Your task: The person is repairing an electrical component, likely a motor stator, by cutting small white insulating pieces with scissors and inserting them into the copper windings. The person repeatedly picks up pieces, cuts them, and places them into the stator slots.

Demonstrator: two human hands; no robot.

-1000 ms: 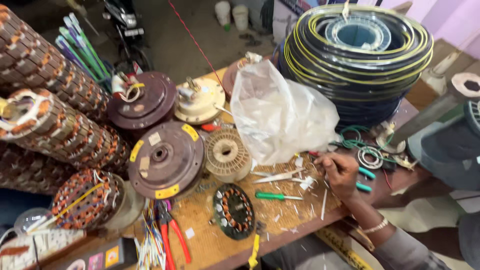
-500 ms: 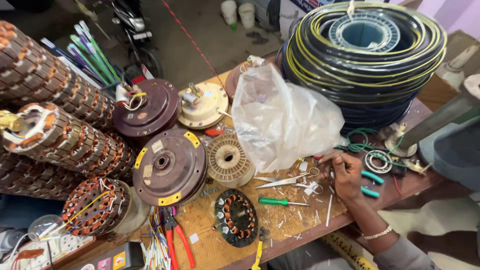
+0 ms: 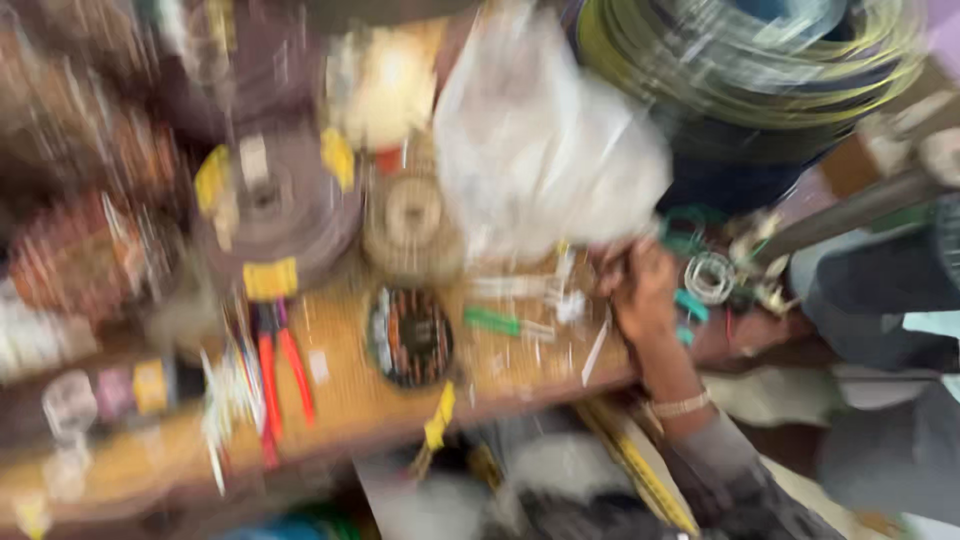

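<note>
The whole view is blurred by motion. My right hand [image 3: 645, 292] reaches in from the lower right, a bracelet on its wrist, and rests on the wooden bench [image 3: 350, 405] among small loose parts. Just above it lies a white plastic bag [image 3: 540, 150]; a small wire ring [image 3: 710, 277] and teal bits sit to its right. To its left is a green-handled screwdriver [image 3: 495, 322]. The blur hides whether the fingers hold anything. My left hand is out of view.
A big stack of dark and yellow wire coils [image 3: 760, 70] fills the back right. On the bench are a brown motor disc with yellow labels [image 3: 270, 210], a cream round part [image 3: 410, 215], a dark wound stator [image 3: 410, 338] and red-handled pliers [image 3: 282, 372].
The view has swung downward and turned blurry. My right hand stays by the small parts near the bag's lower edge.
</note>
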